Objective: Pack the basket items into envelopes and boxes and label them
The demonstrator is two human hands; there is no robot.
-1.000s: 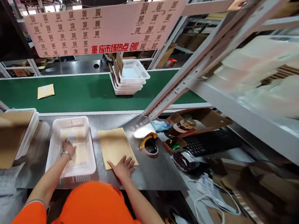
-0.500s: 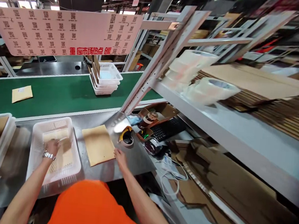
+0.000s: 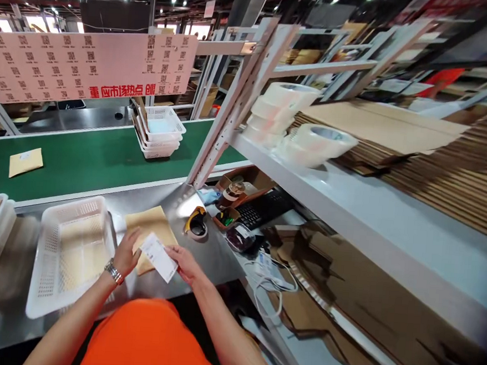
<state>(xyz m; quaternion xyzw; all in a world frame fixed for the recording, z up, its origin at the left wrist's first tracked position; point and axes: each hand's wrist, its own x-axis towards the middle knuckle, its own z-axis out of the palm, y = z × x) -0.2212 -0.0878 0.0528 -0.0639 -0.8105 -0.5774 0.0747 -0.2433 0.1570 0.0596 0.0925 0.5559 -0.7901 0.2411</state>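
Note:
A white printed label point(image 3: 161, 259) is pinched at its right edge by my right hand point(image 3: 184, 264), over a tan paper envelope point(image 3: 154, 221). My left hand point(image 3: 127, 253), with a metal watch on the wrist, is just left of the label, fingers and thumb apart, holding nothing that I can see. Beneath both hands, the envelope lies flat on the steel table point(image 3: 215, 261) and is partly covered by them. To the left stands a white perforated basket point(image 3: 37, 276) with tan envelopes on its bottom.
A yellow tape dispenser point(image 3: 196, 223) sits right of the envelope. Behind the table runs a green conveyor point(image 3: 82, 163) bearing stacked white baskets point(image 3: 159, 137) and another envelope point(image 3: 26, 162). Tape rolls point(image 3: 313, 145) and flat cardboard occupy the raised shelf point(image 3: 374, 225) at right.
My left hand has left the basket and moved right toward the envelope. My right hand has gone from the envelope's edge to holding the white label. The view has shifted slightly.

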